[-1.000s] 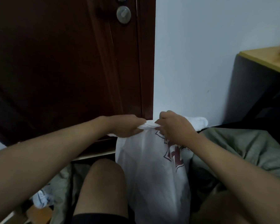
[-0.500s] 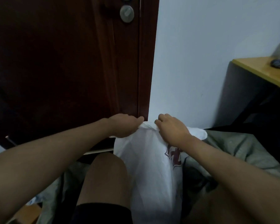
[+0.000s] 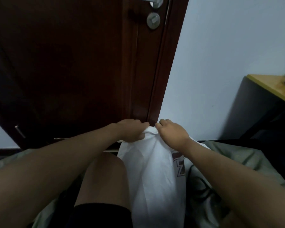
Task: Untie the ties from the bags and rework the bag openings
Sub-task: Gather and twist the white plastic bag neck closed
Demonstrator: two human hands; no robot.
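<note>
A white plastic bag (image 3: pixel 155 175) with a dark red print on its right side stands between my knees. Its top is gathered into a bunch. My left hand (image 3: pixel 132 131) grips the bunched top from the left, fingers curled round the plastic. My right hand (image 3: pixel 171 134) grips the same bunch from the right, fingertips close to those of the left. Any tie on the bag is hidden under my fingers.
My bare left knee (image 3: pixel 104 176) is just left of the bag. Grey-green bedding (image 3: pixel 237 157) lies around and to the right. A dark brown door (image 3: pixel 72 63) with a round lock (image 3: pixel 153 20) stands ahead, a pale wall beside it. A yellow-topped desk (image 3: pixel 273 86) is at far right.
Both hands have kept their grip on the bag's top and drawn closer together. The view has tilted upward, showing more of the door and lock.
</note>
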